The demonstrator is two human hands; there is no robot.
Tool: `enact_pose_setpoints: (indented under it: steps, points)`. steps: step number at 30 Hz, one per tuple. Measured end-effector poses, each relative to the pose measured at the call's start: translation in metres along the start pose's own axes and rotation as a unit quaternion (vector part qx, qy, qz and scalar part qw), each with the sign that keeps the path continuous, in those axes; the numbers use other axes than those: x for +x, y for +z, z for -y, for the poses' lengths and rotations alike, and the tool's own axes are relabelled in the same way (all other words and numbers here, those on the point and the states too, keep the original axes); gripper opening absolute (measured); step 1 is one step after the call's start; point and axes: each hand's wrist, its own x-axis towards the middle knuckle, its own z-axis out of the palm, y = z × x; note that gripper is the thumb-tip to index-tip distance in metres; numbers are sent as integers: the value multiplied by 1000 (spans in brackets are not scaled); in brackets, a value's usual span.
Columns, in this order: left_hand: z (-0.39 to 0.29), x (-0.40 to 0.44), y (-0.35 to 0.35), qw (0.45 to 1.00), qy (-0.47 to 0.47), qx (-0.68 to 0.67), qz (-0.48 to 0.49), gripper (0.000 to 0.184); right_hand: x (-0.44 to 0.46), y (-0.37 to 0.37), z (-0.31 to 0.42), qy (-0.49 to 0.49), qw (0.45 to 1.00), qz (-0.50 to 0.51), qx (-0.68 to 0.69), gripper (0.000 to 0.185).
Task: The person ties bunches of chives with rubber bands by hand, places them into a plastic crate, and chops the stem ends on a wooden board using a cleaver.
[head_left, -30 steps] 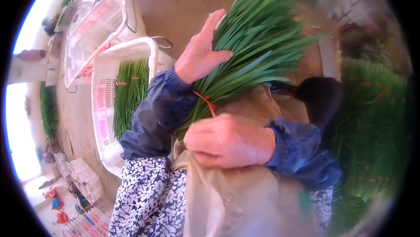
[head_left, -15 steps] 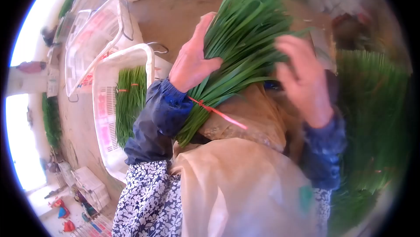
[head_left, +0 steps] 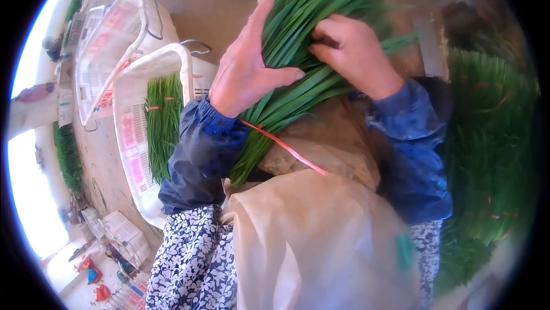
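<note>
A bundle of garlic chives lies slanted across my lap, its leafy end pointing up and away. Near its lower end a red tie goes round the stems, with a long loose tail over the apron. My left hand holds the bundle from the left, thumb across the leaves and fingers along the side, partly hidden. Over the leaves on the right, my right hand is closed in a pinch on some chive leaves; its fingertips are partly hidden. A few leaves stick out to the right beyond this hand.
At left, a white plastic basket contains tied chive bundles. Another white basket stands beyond it. On the right lies a large pile of chives. A tan apron covers my lap.
My right hand has moved left and in onto the leaves, its fingers closing in a pinch. My left hand stays at the bundle. The view has shifted slightly.
</note>
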Motion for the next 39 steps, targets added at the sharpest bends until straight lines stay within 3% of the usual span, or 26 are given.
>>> enact_pose_setpoints:
  steps: [1,3,5,9,11,15,17,18,22,25,27,28,32,35,38,39]
  points:
    - [2,-1,1,998,18,57,-15,92,1,1,-2,-11,1000,7,-16,19]
    - [-5,0,-2,999,-2,32,-15,92,1,-3,1,-22,999,17,-32,18]
    - [-6,-1,-5,1000,-21,10,-17,91,2,-11,13,52,992,104,55,15]
    - [-3,-5,-6,997,-43,-53,-42,96,-4,-7,9,64,982,120,128,14]
    - [-5,-7,-4,997,-29,-56,-50,96,-1,4,9,46,990,58,123,16]
    - [-7,-9,-4,998,-21,-57,-36,97,2,7,23,33,993,69,93,13]
    - [-5,-6,-4,998,-16,-42,-38,97,-1,8,28,-61,992,74,83,12]
    - [-3,-6,-5,997,-11,-56,-46,92,-2,5,32,-62,992,74,83,12]
    - [-5,-6,-5,995,-21,-93,-27,89,-3,1,37,25,981,116,156,15]
    - [-16,-7,-7,997,-54,-63,6,96,0,0,42,44,987,141,60,13]
    - [-15,-5,-3,997,-25,-66,-7,96,1,6,38,-71,994,83,-6,13]
    - [-13,-5,-3,997,4,-68,-20,96,0,4,40,-72,994,86,-5,13]
    - [-22,-9,-11,996,-43,-73,-14,99,-1,-7,48,-41,987,147,39,13]
    - [-20,-11,-17,999,-36,28,25,100,2,-2,44,3,986,153,60,13]
    - [-13,-13,-13,996,36,74,-26,92,3,6,44,45,986,154,45,16]
    - [-16,-15,-13,1000,-13,5,-27,92,2,8,44,60,985,159,41,19]
